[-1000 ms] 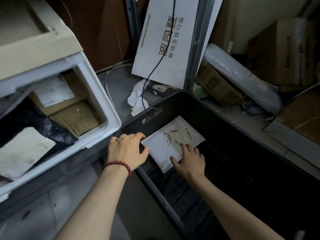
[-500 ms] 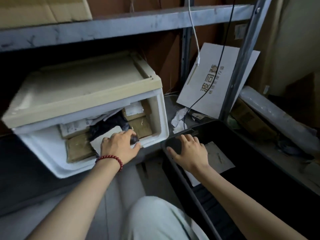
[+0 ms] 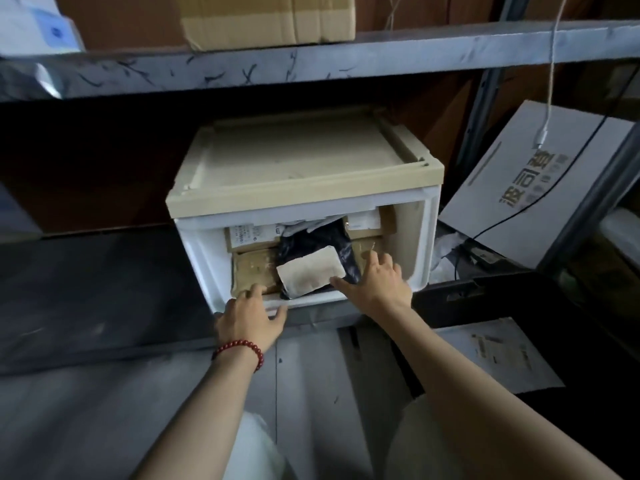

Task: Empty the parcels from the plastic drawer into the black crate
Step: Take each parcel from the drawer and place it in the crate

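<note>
The drawer (image 3: 202,252) sits on the lower shelf, white with a beige top, its front open and stuffed with parcels; a pale envelope (image 3: 311,277) lies on top at the front, tilted, over a black bag (image 3: 320,242); brown boxes (image 3: 252,270) are stacked to the left and right of the bag, the upper left one with a white label.

The left hand (image 3: 250,318) rests on the drawer's front lip near its left corner; its fingers are fairly straight and reach over the lip towards the lower left box, the thumb stretched along the rim; it grips nothing. A red bracelet (image 3: 242,348) circles that wrist.

The right hand (image 3: 376,285) is inside the opening, fingers spread; the thumb lies at the envelope's lower right corner and the fingertips reach the right-hand box; whether the thumb presses the envelope I cannot tell.

The crate (image 3: 485,289) stands just right of the drawer and lower; one flat white parcel (image 3: 498,355) lies in it.

A white board (image 3: 519,209) with printed characters leans behind the crate, a white cable (image 3: 549,98) hanging before it; a carton (image 3: 270,19) sits on the upper shelf (image 3: 311,60).
</note>
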Motion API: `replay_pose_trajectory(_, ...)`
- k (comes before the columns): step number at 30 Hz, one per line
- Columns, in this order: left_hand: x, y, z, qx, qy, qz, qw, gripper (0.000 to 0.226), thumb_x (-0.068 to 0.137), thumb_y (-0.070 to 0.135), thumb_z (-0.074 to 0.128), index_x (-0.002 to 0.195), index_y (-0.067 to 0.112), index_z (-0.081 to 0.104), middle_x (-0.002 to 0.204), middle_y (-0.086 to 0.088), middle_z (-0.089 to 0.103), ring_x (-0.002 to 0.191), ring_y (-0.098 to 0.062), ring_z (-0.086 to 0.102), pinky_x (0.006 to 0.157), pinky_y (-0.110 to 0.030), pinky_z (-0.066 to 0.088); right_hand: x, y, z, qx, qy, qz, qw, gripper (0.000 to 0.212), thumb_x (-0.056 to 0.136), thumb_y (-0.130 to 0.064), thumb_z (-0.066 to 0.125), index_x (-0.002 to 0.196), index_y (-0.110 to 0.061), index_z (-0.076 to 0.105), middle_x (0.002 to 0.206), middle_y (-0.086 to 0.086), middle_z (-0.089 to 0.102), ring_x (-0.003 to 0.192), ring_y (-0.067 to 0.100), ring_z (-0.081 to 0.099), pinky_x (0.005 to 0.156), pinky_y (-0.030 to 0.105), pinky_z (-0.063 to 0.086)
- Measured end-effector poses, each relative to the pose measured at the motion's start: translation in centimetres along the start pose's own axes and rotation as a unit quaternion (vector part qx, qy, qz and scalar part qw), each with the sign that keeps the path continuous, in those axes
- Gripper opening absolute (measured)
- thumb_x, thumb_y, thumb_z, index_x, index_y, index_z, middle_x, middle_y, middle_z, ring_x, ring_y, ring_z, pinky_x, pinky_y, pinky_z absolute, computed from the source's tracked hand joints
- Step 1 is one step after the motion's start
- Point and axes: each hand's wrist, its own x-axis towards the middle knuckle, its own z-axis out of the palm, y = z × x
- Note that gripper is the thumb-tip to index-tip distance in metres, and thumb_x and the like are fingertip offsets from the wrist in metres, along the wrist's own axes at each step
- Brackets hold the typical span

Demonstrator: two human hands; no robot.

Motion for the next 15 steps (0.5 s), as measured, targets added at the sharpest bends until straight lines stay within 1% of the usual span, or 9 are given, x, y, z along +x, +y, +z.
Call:
replay_pose_trajectory(2,1.1,0.0,0.8,-0.004,0.002,0.003,1.0,0.052,0.09,0.057,0.046,0.131,0.024,0.044,0.124,-0.002,0.059,0.111,-0.024,0.056,0.089,-0.04,0.046,0.5,0.4,1.2,-0.005,-0.016,0.011,1.0,0.084,0.08,-0.067,0.058,0.14,-0.016,0.03,0.143,0.008,0.035,0.133,0.028,0.034,0.099,0.043,0.041)
replay_pose_trajectory(4,2.3,0.0,1.7,-0.016,-0.01,0.002,1.0,0.054,0.09,0.056,0.047,0.133,0.024,0.041,0.126,-0.003,0.057,0.111,-0.024,0.056,0.088,-0.04,0.048,1.3,1.0,2.0,-0.011,-0.045,0.022,0.999,0.091,0.077,-0.069,0.061,0.143,-0.016,0.028,0.144,0.008,0.033,0.135,0.027,0.033,0.1,0.044,0.041)
replay_pose_trajectory(6,3.5,0.0,2.7,-0.029,-0.011,0.0,1.0,0.058,0.089,0.056,0.049,0.136,0.025,0.036,0.13,-0.005,0.054,0.115,-0.026,0.055,0.085,-0.04,0.049,2.4,1.4,2.4,0.002,-0.035,0.022,0.999,0.093,0.075,-0.069,0.062,0.144,-0.016,0.027,0.144,0.008,0.033,0.135,0.027,0.033,0.101,0.043,0.04)
replay_pose_trajectory(8,4.9,0.3,3.8,-0.049,-0.002,-0.007,0.999,0.067,0.088,0.058,0.051,0.141,0.024,0.03,0.135,-0.007,0.051,0.118,-0.028,0.053,0.085,-0.041,0.05,3.4,1.5,3.0,0.045,-0.017,0.017,0.999,0.094,0.075,-0.067,0.064,0.145,-0.015,0.027,0.145,0.009,0.032,0.135,0.027,0.033,0.103,0.043,0.038)
replay_pose_trajectory(10,6.3,0.8,4.8,-0.08,0.0,-0.019,0.997,0.076,0.086,0.06,0.052,0.146,0.022,0.023,0.136,-0.009,0.051,0.118,-0.03,0.054,0.085,-0.043,0.051,4.3,1.5,3.8,0.104,-0.017,0.006,0.994,0.096,0.077,-0.061,0.067,0.147,-0.013,0.023,0.147,0.012,0.031,0.136,0.029,0.033,0.109,0.042,0.034)
replay_pose_trajectory(12,7.4,1.5,5.6,-0.117,-0.003,-0.04,0.992,0.083,0.084,0.062,0.055,0.147,0.021,0.02,0.137,-0.01,0.051,0.116,-0.031,0.055,0.084,-0.042,0.053,5.2,1.4,4.6,0.161,-0.023,-0.008,0.987,0.098,0.078,-0.054,0.071,0.149,-0.012,0.019,0.15,0.014,0.03,0.138,0.028,0.032,0.113,0.038,0.029)
replay_pose_trajectory(15,8.3,2.6,6.5,-0.2,0.001,-0.067,0.978,0.087,0.081,0.06,0.061,0.147,0.018,0.023,0.146,-0.01,0.042,0.126,-0.031,0.048,0.095,-0.043,0.047,6.3,1.3,5.6,0.251,-0.048,0.016,0.967,0.101,0.078,-0.051,0.073,0.15,-0.011,0.015,0.152,0.011,0.034,0.139,0.026,0.034,0.108,0.032,0.031)
